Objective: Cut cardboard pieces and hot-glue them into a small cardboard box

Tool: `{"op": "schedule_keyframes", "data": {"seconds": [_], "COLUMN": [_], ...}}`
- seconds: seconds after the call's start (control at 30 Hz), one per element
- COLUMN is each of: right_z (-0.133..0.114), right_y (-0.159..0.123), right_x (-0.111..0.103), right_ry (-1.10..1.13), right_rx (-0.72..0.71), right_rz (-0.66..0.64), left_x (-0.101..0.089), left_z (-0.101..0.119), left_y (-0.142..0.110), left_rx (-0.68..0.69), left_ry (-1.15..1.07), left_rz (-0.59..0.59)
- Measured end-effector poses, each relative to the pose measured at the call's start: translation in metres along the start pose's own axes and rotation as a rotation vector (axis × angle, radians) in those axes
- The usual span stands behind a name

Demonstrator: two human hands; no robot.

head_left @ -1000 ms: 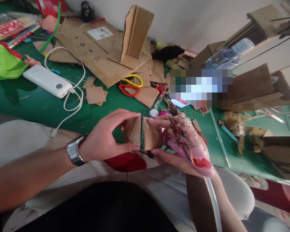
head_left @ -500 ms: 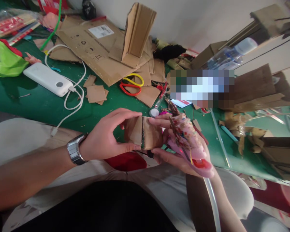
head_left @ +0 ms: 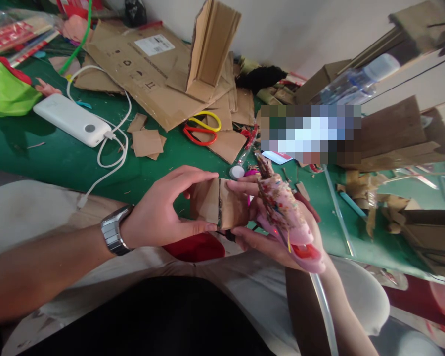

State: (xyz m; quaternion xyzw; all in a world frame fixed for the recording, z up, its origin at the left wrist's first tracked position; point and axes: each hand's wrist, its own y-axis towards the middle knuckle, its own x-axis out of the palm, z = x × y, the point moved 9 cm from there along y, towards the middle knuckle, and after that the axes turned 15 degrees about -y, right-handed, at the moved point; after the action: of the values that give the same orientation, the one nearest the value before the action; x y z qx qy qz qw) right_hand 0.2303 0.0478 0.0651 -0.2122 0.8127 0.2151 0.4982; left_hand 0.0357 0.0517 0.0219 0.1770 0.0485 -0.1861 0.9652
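Note:
Two small cardboard pieces (head_left: 219,202) are pressed edge to edge, a dark seam between them, just above my lap. My left hand (head_left: 163,210), with a metal watch on the wrist, is closed on the left piece, thumb below and fingers on top. My right hand (head_left: 278,237) pinches the right piece with its fingertips. The same hand also cradles a pink hot glue gun (head_left: 286,212), smeared with old glue, its nozzle pointing up and away from me. A clear glue stick (head_left: 324,311) trails from its back.
The green table (head_left: 59,158) carries a white power bank (head_left: 72,120) with a white cable, red and yellow scissors (head_left: 200,129), flat cardboard sheets (head_left: 148,69), an upright folded cardboard piece (head_left: 211,44), small cardboard offcuts (head_left: 146,143), a plastic bottle (head_left: 356,81) and cardboard scraps at right.
The gap between the two cardboard pieces has closed to a thin seam. The glue gun's nozzle has tilted slightly upward. Both hands stay in about the same place.

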Motion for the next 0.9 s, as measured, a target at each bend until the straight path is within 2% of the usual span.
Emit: {"op": "schedule_keyframes", "data": {"seconds": [0.37,0.9], "right_z": [-0.003,-0.004], "right_y": [-0.003,-0.003], "right_x": [-0.004,-0.001], "right_ry": [-0.117,-0.082], "right_rx": [-0.019,-0.079], "right_rz": [0.031,0.043], "left_x": [0.002,0.002], "left_z": [0.008,0.011], "left_y": [-0.001,-0.003], "left_rx": [0.042,0.058], "left_ry": [0.055,0.127], "left_rz": [0.006,0.009]}}
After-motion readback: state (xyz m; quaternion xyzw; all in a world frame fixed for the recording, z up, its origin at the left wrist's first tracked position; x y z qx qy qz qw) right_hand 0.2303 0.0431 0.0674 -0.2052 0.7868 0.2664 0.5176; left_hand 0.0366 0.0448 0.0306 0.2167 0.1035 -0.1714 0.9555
